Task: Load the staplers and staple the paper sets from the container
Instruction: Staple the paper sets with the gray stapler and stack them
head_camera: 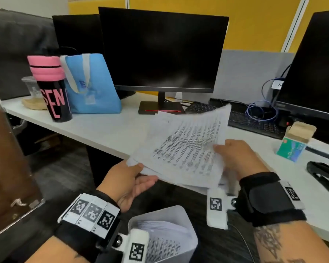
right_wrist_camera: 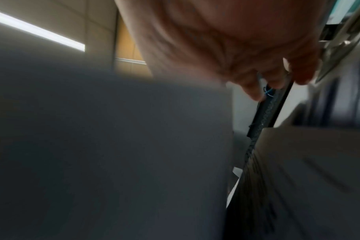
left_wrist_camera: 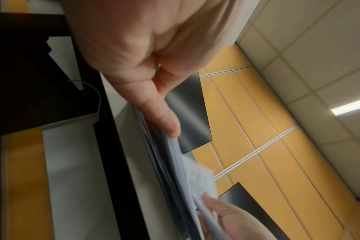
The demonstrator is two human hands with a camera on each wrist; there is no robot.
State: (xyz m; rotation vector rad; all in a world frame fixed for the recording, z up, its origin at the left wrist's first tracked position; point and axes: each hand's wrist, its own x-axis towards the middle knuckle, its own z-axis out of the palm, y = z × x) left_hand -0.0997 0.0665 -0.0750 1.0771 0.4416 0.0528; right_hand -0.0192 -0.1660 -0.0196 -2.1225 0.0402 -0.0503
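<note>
So you've got the white bench [head_camera: 103, 128] running across in front of you, with a big dark monitor [head_camera: 163, 50] standing on it and a black keyboard [head_camera: 254, 122] off to its right. Left side has a blue tote bag [head_camera: 89, 82] and, just beside it, a black tumbler with a pink lid [head_camera: 51, 88].

The paper set [head_camera: 184, 147] is up in the air over the bench's near edge, tilted, printed side facing you. Your left hand [head_camera: 133, 179] pinches its lower left corner, thumb on top, fingers under. Your right hand [head_camera: 239, 156] holds the right edge, thumb on the page; that grip's fingers are hidden behind the sheets.

The white container [head_camera: 188, 228] sits low by your left wrist with more printed sheets in it. Over on the right: a black stapler [head_camera: 325, 173] at the frame edge, and a small open green staple box [head_camera: 294, 145] just behind it.
</note>
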